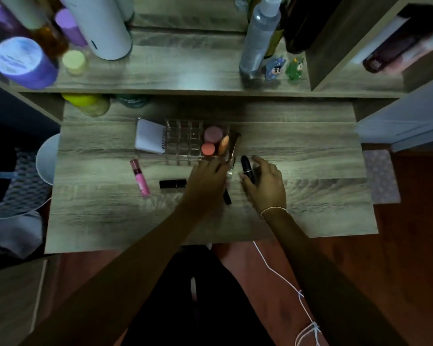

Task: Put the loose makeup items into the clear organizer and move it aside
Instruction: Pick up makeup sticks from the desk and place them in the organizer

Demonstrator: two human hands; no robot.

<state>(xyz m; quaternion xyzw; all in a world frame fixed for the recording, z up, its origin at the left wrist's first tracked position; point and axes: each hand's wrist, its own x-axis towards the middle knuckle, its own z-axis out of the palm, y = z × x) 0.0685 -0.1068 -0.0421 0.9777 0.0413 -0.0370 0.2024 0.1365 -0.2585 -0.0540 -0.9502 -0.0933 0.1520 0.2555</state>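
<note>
A clear organizer point(185, 142), a rigid plastic grid of small cells, sits mid-tabletop point(310, 196). Just in front of it, the right hand point(265, 186) grips a smooth black lipstick tube point(248, 169); the left hand point(208, 181) rests on its front edge, its grip hidden. A pink gloss tube point(140, 177) and a black tube point(173, 183) lie loose in front of the organizer, to its left. It looks light, slippery and brittle; hold its side walls.
</note>
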